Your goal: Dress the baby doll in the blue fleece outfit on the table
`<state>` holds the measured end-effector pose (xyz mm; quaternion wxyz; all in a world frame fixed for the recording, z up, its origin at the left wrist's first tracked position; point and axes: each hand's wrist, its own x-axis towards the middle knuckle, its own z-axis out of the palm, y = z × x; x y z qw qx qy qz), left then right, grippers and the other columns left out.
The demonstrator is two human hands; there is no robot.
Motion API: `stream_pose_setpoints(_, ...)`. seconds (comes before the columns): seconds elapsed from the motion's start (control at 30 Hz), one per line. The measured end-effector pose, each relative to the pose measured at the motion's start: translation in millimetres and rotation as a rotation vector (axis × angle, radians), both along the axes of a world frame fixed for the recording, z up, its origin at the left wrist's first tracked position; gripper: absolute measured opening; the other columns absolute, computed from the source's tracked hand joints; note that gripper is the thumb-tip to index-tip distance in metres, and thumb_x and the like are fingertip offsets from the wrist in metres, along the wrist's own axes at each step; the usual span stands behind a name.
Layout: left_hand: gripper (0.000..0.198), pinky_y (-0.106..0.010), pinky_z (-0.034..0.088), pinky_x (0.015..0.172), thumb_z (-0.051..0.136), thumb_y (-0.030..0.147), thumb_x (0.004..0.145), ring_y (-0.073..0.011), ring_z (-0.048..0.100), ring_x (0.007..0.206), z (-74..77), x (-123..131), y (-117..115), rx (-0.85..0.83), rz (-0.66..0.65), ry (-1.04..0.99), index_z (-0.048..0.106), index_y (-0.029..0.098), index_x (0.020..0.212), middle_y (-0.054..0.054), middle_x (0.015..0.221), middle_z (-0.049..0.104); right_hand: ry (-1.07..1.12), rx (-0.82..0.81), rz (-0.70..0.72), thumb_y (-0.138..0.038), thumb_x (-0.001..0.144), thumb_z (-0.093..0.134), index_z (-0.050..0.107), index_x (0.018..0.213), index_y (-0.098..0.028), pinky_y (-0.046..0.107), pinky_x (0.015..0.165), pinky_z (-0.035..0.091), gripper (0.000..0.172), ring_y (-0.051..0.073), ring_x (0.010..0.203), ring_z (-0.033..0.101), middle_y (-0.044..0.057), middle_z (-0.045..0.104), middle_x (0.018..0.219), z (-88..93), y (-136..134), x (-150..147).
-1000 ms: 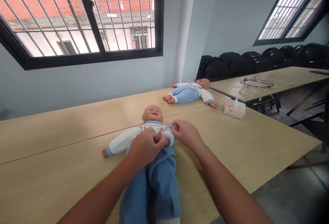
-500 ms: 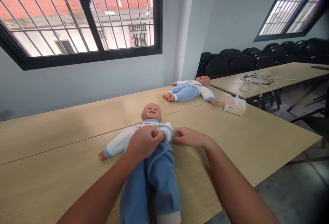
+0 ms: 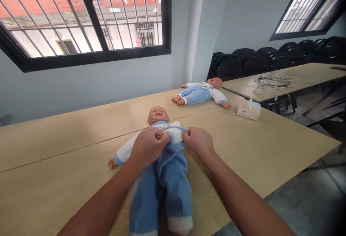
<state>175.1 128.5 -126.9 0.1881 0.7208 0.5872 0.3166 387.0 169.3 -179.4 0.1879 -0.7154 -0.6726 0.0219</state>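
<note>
A baby doll (image 3: 175, 178) in a white top and blue trousers lies on its back, its head pointing away from me. Over its chest, my left hand (image 3: 148, 144) is closed around the doll's hand, which mostly disappears inside my fingers; a blue cuff shows beside them. My right hand (image 3: 198, 140) pinches the blue-edged trim (image 3: 177, 127) of the white top at the doll's side and holds it stretched out to the right. The doll's other arm (image 3: 123, 153) is spread out on the table to the left.
A second baby doll (image 3: 198, 94) in similar clothes lies farther back on the table (image 3: 67, 160). Near it stands a tissue box (image 3: 248, 110). White and black cables (image 3: 273, 82) lie on another table behind, with black chairs (image 3: 251, 62) along the wall.
My right hand has moved slightly up and inward, its fingers now closed on the trim, which is pulled taut. My left hand stays at the doll's chest.
</note>
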Motion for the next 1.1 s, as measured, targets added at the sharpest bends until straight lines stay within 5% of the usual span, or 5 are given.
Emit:
stream_pose_setpoints(0.17,0.043,-0.031,0.019,0.052,0.055,0.039,0.088,-0.0131,0.036,0.053,-1.8,5.2,-2.3,0.005,0.005,0.002,0.033,0.020,0.056,0.004,0.054,0.037,0.074,0.118,0.259,-0.022,0.088,0.055,0.058,0.067,-0.022,0.031,0.062,0.029,0.021,0.019,0.071,0.056,0.008,0.067,0.078,-2.8,1.6,-0.3)
stream_pose_setpoints(0.4,0.045,-0.032,0.020,0.053,0.054,0.044,0.090,-0.0130,0.036,0.052,-1.7,10.7,-7.7,-0.032,0.008,0.024,0.034,0.021,0.057,0.004,0.051,0.037,0.235,0.311,0.064,-0.022,0.084,0.054,0.055,0.079,-0.022,0.033,0.068,0.032,0.005,0.022,0.079,0.052,0.008,0.061,0.085,-11.9,7.9,-1.8)
stream_pose_setpoints(0.67,0.044,-0.032,0.020,0.056,0.051,0.046,0.091,-0.0135,0.037,0.055,-7.1,19.6,-11.0,-0.046,-0.004,0.068,0.035,0.020,0.059,0.004,0.054,0.039,1.184,-0.186,0.540,-0.048,0.085,0.057,0.059,0.078,-0.020,0.031,0.068,0.038,0.029,0.018,0.073,0.049,0.000,0.056,0.076,-15.0,22.4,16.2)
stream_pose_setpoints(0.93,0.039,-0.031,0.024,0.059,0.056,0.040,0.088,-0.0128,0.039,0.059,-10.1,24.5,-20.8,0.038,-0.092,0.038,0.038,0.020,0.061,0.005,0.057,0.044,1.307,-0.436,0.522,-0.049,0.078,0.081,0.067,0.078,-0.017,0.027,0.069,0.038,0.035,0.015,0.073,0.049,0.001,0.061,0.078,-0.1,19.6,37.5)
stream_pose_setpoints(1.1,0.030,-0.030,0.025,0.059,0.060,0.028,0.082,-0.0113,0.037,0.059,-6.3,29.9,-38.3,0.158,-0.435,0.064,0.038,0.020,0.063,0.005,0.061,0.044,1.565,-0.382,0.440,-0.041,0.077,0.084,0.069,0.080,-0.018,0.026,0.072,0.044,0.028,0.015,0.076,0.056,0.001,0.067,0.081,-13.7,24.0,27.7)
